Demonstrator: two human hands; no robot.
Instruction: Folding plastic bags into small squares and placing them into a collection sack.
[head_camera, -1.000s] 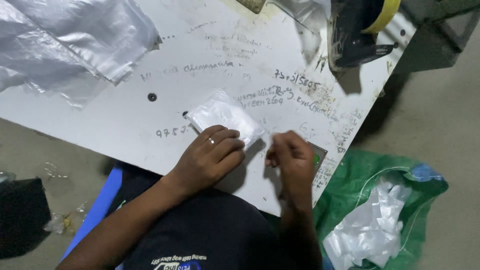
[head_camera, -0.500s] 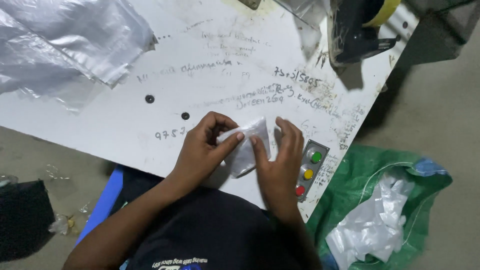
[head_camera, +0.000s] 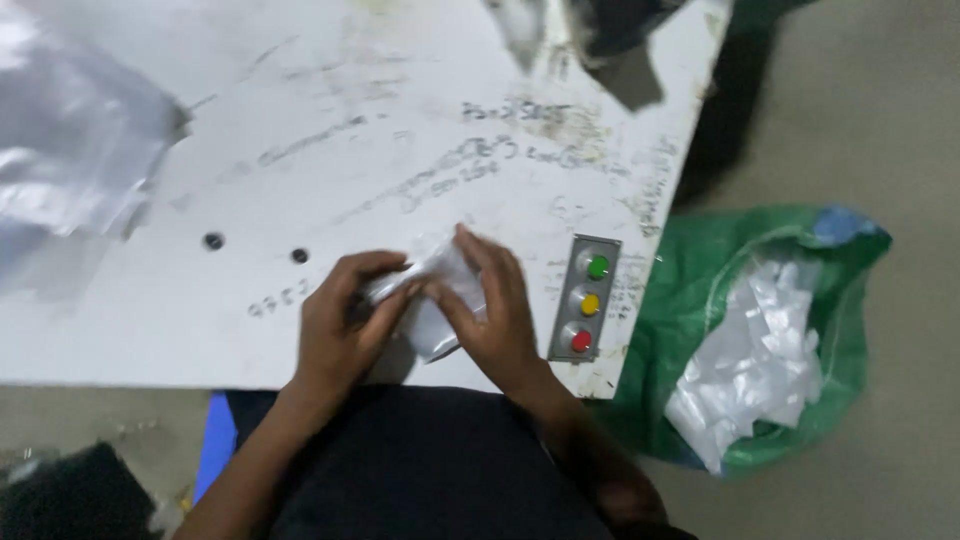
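A small clear plastic packet (head_camera: 437, 300) lies on the white table (head_camera: 330, 130) near its front edge. My left hand (head_camera: 343, 325) grips its left end with fingers curled. My right hand (head_camera: 490, 305) lies over its right side, fingers pressing on it. Both hands hold the packet between them. Part of the packet is hidden under my fingers.
A panel with green, yellow and red buttons (head_camera: 587, 298) sits right of my hands. Crumpled clear plastic sheeting (head_camera: 70, 160) lies at the table's left. A green sack (head_camera: 760, 340) of plastic scraps stands on the floor to the right. Two dark holes (head_camera: 255, 248) mark the tabletop.
The packet lay flat under my left hand a second ago; both hands have since closed on it and gathered it together. The camera view has shifted left and closer.
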